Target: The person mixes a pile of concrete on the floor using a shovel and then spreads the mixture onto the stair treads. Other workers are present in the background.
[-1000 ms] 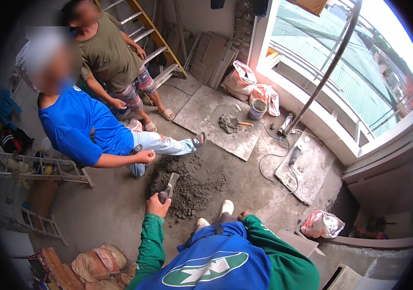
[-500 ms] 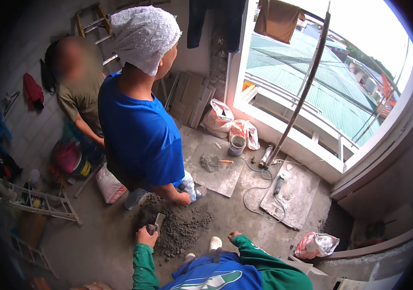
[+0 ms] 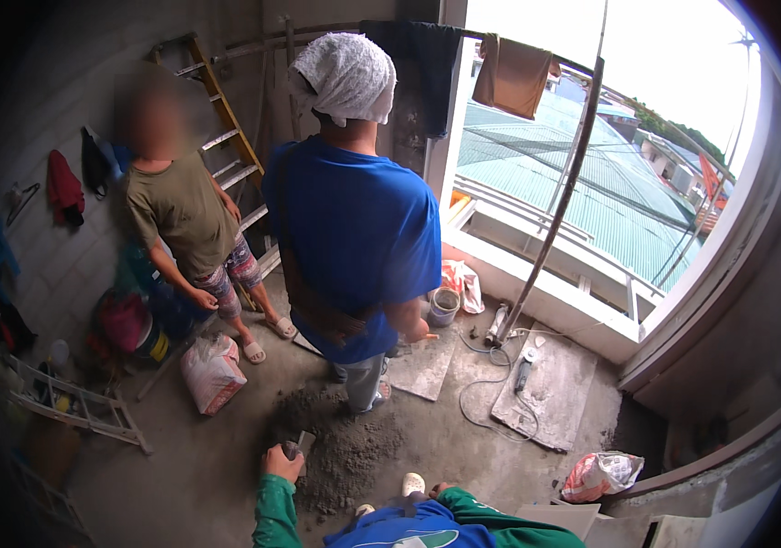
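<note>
My left hand (image 3: 283,463) is wrapped round the dark handle of a trowel (image 3: 305,445). Its flat, pale metal blade points up and away from me, over the left side of a heap of wet grey mortar (image 3: 345,457) on the floor. Close against my body, beside my light-coloured shoe (image 3: 414,483), is my right hand (image 3: 440,490); its fingers are too poorly shown to make out. A co-worker in a blue shirt (image 3: 354,237), head wrapped in a white cloth, stands just beyond the mortar with their back to me.
Another person in an olive shirt (image 3: 185,215) stands at the left, by a ladder (image 3: 226,137). A filled sack (image 3: 214,373) lies near them. To the right, an angle grinder (image 3: 525,373) with a cord rests on a board (image 3: 555,402); a bucket (image 3: 445,306) stands by the window wall.
The blue-shirted co-worker has turned away and moved right, hiding the sacks by the wall. The olive-shirted person has come more into view. My right hand has drawn back toward my body.
</note>
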Motion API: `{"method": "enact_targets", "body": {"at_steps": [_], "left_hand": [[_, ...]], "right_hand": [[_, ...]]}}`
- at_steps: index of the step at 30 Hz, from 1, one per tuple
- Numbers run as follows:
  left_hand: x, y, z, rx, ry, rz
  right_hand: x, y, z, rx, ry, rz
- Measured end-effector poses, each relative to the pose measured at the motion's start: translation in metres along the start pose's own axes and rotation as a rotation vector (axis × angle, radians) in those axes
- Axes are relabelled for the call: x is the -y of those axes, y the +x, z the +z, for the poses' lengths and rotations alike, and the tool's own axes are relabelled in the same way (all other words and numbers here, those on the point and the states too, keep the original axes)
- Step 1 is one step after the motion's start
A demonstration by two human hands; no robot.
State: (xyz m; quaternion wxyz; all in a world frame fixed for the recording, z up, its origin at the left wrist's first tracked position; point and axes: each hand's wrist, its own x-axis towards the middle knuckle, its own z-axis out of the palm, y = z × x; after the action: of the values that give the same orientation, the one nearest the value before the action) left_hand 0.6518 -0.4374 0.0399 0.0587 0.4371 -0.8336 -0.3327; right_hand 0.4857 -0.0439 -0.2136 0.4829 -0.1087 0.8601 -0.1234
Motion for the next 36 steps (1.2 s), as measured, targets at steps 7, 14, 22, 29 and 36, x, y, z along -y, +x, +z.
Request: {"method": "enact_targets", "body": {"at_steps": [7, 14, 22, 29, 36], "left_hand": [[0.023, 0.005, -0.015, 0.018, -0.085, -0.010], [0.042, 0.012, -0.019, 0.013, -0.152, -0.019], [0.030, -0.002, -0.058, 0.066, -0.177, -0.007], [0.036, 0.002, -0.060, 0.022, -0.119, 0.055], [0.048, 0.012, -0.049, -0.020, -0.218, 0.095]], "right_hand": [[0.007, 0.005, 0.028, -0.011, 0.009, 0.000], [-0.004, 0.031, 0.049, -0.028, -0.011, -0.100], [0.023, 0.047, 0.033, -0.016, 0.001, -0.094], [0.027, 0.037, 0.046, -0.011, -0.012, -0.115], [0.023, 0.028, 0.060, -0.011, -0.008, -0.144]]}}
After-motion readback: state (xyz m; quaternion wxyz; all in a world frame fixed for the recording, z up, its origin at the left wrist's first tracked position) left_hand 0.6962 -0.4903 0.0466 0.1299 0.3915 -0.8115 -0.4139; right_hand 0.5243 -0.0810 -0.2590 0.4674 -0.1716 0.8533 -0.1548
